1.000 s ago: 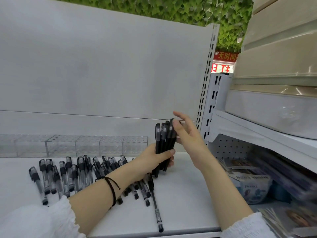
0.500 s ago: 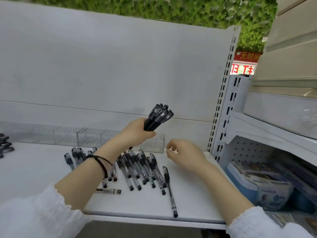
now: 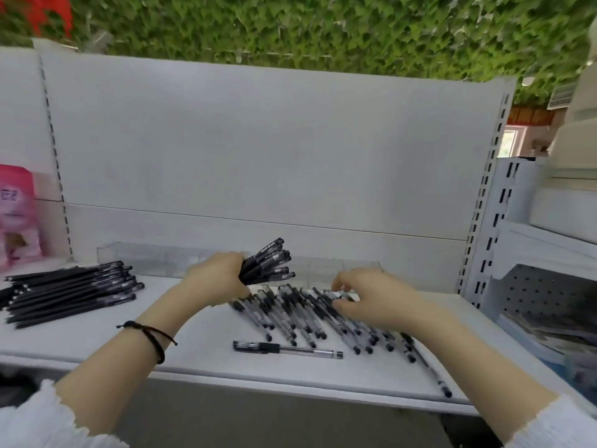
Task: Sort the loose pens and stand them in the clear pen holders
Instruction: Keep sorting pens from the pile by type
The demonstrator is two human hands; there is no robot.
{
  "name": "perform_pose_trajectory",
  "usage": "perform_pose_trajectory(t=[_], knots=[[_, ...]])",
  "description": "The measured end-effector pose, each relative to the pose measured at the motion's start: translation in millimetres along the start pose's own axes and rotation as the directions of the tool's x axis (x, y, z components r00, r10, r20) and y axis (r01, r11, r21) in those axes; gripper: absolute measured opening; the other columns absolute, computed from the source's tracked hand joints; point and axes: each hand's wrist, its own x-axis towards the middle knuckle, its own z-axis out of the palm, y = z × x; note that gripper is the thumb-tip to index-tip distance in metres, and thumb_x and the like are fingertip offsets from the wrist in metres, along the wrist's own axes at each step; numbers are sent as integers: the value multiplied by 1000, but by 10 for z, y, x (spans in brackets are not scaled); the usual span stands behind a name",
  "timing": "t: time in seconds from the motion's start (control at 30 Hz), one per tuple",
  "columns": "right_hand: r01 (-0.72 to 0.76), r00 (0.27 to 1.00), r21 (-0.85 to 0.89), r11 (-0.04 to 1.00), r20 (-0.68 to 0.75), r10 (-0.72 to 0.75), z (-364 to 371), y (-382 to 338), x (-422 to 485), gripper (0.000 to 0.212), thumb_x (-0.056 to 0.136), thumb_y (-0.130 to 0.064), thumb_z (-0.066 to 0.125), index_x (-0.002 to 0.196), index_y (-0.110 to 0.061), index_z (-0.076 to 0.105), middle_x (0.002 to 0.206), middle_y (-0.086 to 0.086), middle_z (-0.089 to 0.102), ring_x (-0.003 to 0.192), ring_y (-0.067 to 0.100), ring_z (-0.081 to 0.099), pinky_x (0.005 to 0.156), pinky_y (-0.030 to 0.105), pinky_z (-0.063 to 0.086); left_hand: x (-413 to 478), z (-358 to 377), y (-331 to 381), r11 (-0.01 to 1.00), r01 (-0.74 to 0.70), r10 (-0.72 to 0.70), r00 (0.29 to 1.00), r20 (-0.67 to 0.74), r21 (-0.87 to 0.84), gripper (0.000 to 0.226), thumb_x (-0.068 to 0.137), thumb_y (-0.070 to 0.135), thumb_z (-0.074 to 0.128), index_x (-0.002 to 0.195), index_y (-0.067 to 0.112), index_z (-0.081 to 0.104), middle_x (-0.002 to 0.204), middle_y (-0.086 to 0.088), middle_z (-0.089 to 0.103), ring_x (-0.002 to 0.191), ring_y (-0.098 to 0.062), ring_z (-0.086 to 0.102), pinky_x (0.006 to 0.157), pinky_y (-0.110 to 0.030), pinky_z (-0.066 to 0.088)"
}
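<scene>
My left hand [image 3: 215,279] grips a bundle of black pens [image 3: 269,261], their caps pointing up and to the right. Below it, several loose clear-barrelled pens [image 3: 300,313] lie spread on the white shelf [image 3: 193,354]. My right hand [image 3: 371,295] hovers over the right part of that spread, fingers curled down onto the pens; whether it pinches one is blurred. One clear pen [image 3: 287,349] lies alone, crosswise, nearer the front. The clear pen holders [image 3: 155,258] stand in a row against the back panel, partly hidden by my hands.
A stack of black pens [image 3: 71,291] lies at the left of the shelf. A pink package [image 3: 17,215] stands at the far left. A white pegboard rack with boxes [image 3: 549,292] is to the right. One pen [image 3: 429,370] nears the front edge.
The view swung left, showing the black stack and pink package. My left hand lowered the bundle slightly. My right hand moved forward onto the loose clear pens.
</scene>
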Motion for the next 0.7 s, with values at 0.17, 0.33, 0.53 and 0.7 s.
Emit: perform_pose_trajectory(t=[0.17, 0.33, 0.53, 0.7], knots=[[44, 999, 6, 999, 26, -44, 86, -839, 238, 32, 94, -41, 48, 123, -26, 54, 120, -3, 60, 104, 19, 57, 83, 37, 51, -204, -214, -723, 981, 0, 13, 998, -66, 193, 22, 80, 23, 63, 93, 18, 46, 93, -1, 58, 78, -24, 56, 57, -26, 35], [59, 997, 72, 996, 50, -63, 261, -1641, 585, 34, 96, -44, 47, 125, -28, 53, 122, -3, 59, 105, 18, 55, 77, 31, 44, -281, -465, -1707, 961, 28, 6, 992, -122, 275, 26, 81, 27, 63, 103, 21, 49, 97, 1, 60, 83, -22, 57, 59, -27, 38], [44, 998, 104, 994, 51, -49, 442, -2317, 930, 37, 95, -45, 47, 128, -29, 52, 133, -4, 53, 121, 17, 49, 95, 35, 44, -105, -671, -2478, 984, 42, -24, 995, -102, 173, 41, 77, 10, 63, 114, 11, 46, 99, -9, 61, 85, -27, 61, 66, -36, 54], [17, 998, 105, 994, 54, -23, 546, -2578, 1131, 36, 96, -45, 46, 128, -30, 53, 133, -5, 52, 122, 17, 48, 94, 35, 43, 95, -649, -2607, 990, 70, -66, 997, -34, 120, 55, 83, 23, 73, 125, 14, 40, 107, -13, 56, 89, -32, 61, 74, -41, 56]])
